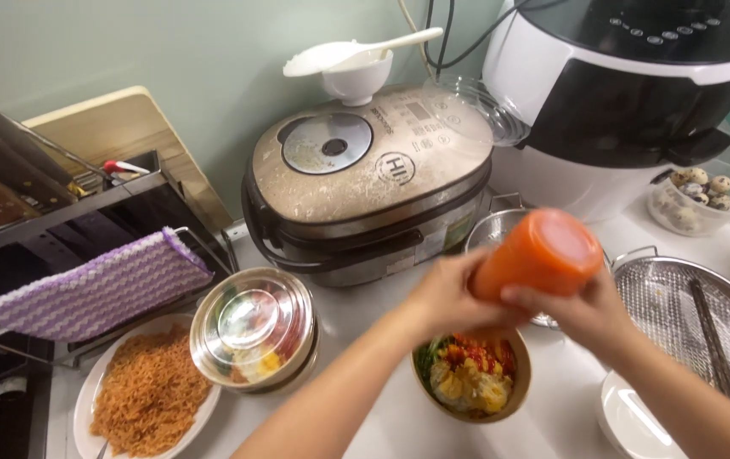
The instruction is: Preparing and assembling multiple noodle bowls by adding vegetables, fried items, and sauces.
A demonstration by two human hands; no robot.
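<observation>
While both hands grip the inverted orange bottle (540, 253) | left hand (448, 297) at 9 o'clock, right hand (582, 308) at 5 o'clock, fingers wrapped | step: likely dispensing sauce into bowl (469, 374) | next: steady squeeze, aim centred.

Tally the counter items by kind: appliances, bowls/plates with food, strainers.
Appliances: 2, rice cooker, air fryer
Food dishes: 4, noodle plate, lidded bowl, topped bowl, egg bowl
Strainers: 2
Total: 8

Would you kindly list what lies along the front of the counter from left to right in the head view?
White plate of orange noodles → lidded steel bowl → tan bowl of mixed food → round steel mesh strainer.
</observation>
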